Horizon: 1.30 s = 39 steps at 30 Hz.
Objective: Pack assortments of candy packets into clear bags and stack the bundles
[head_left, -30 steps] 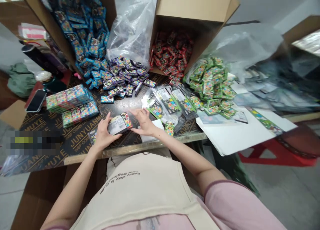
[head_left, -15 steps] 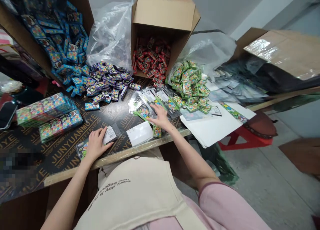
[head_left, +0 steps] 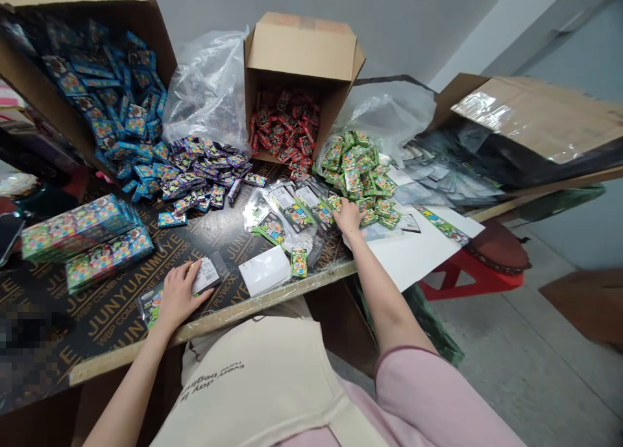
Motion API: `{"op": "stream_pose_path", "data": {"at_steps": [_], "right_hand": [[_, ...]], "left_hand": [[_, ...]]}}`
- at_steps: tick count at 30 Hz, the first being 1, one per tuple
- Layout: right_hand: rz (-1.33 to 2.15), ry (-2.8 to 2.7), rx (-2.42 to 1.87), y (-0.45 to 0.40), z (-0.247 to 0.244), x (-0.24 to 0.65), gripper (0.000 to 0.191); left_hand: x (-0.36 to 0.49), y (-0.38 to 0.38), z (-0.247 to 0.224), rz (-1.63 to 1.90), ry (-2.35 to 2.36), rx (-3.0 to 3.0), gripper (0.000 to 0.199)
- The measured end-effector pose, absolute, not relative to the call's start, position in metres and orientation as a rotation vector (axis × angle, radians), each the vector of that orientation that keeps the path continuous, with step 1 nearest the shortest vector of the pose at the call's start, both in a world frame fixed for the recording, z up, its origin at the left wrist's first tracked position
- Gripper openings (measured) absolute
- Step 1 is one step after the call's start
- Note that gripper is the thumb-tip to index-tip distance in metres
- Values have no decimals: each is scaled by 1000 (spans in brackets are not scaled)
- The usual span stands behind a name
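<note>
My left hand (head_left: 180, 294) lies with its fingers spread over a clear plastic pouch (head_left: 209, 270) that holds a printed black and green card, near the front edge of the table. My right hand (head_left: 349, 218) is at the near side of a heap of small green packets (head_left: 357, 165). Its fingers are apart and touch the packets; the fingertips are partly hidden. To its left lie several printed pouches (head_left: 292, 210), overlapping one another. A white card (head_left: 264, 270) and a single green packet (head_left: 298, 263) sit between my hands.
Purple packets (head_left: 204, 168) are heaped behind, beside a carton of blue packets (head_left: 111, 96) and a carton of red ones (head_left: 285, 126). Stacked packet strips (head_left: 109, 255) stand at left. White sheets (head_left: 403, 259) overhang the table's right front edge, near a red stool (head_left: 452, 278).
My right hand has moved right, from the printed pouches to the green heap. My left hand stays on its pouch. The camera view has shifted slightly.
</note>
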State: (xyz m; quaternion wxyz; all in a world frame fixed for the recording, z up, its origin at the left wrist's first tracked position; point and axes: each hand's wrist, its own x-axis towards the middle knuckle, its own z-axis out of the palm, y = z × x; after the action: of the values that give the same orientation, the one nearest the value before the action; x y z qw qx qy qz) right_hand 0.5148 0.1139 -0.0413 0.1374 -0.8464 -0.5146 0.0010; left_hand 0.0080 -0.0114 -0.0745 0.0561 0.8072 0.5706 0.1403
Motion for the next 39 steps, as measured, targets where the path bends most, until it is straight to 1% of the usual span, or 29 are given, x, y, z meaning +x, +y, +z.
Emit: {"op": "stream_pose_path", "data": {"at_steps": [3,5,7,10,12,13,16,17,20,23,24,25,26,28,29,30,32,35,39], "right_hand": [[25,-1500,-2137,99,-31,479,51],[175,-1563,-1766,79,-20,433,52],[362,-1701,-1513,52,-12,377,52],[534,-1904,-1263,13,-7,306,50],[613,-1938,-1190,-1,-6,284,52],[652,-1948,-1152,-3,-5,280,56],[797,-2055,-966,2,0,285,76],[851,-2108,-893,5,2,287,80],[941,-2209,-743,12,7,291,81],[840,-2215,-742,15,5,290,78],[779,-2204,-762,16,3,290,77],[714,-2190,-785,18,0,291,76],[653,-2177,-808,21,-4,292,75],[574,-2168,-837,28,-14,292,73],[563,-2181,-847,31,-19,291,73],[567,-2204,-861,35,-25,289,73],[585,-2255,-911,40,-34,284,71],[629,-2327,-941,44,-40,274,72],[826,-2402,-701,45,-32,270,78]], "left_hand": [[26,-15,-54,633,1790,2354,62],[50,-15,-36,859,1790,2152,56],[79,-12,-22,1019,1668,1839,49],[114,-3,-12,1039,1370,1229,38],[122,2,-11,1064,1276,921,35],[122,3,-11,1059,1245,835,34],[113,2,-10,974,1184,795,30],[109,1,-9,944,1180,813,29],[100,-3,-7,887,1207,867,31],[82,-3,-5,880,1263,998,34],[72,-3,-6,887,1334,1146,36],[61,-4,-7,872,1432,1351,44],[49,-5,-9,822,1544,1600,58],[27,-8,-16,577,1718,2017,93],[18,-10,-21,439,1762,2125,102],[12,-12,-25,328,1779,2185,106],[6,-15,-33,249,1762,2236,105],[5,-19,-35,374,1703,2245,109],[4,-20,-26,498,1619,2193,114]]}}
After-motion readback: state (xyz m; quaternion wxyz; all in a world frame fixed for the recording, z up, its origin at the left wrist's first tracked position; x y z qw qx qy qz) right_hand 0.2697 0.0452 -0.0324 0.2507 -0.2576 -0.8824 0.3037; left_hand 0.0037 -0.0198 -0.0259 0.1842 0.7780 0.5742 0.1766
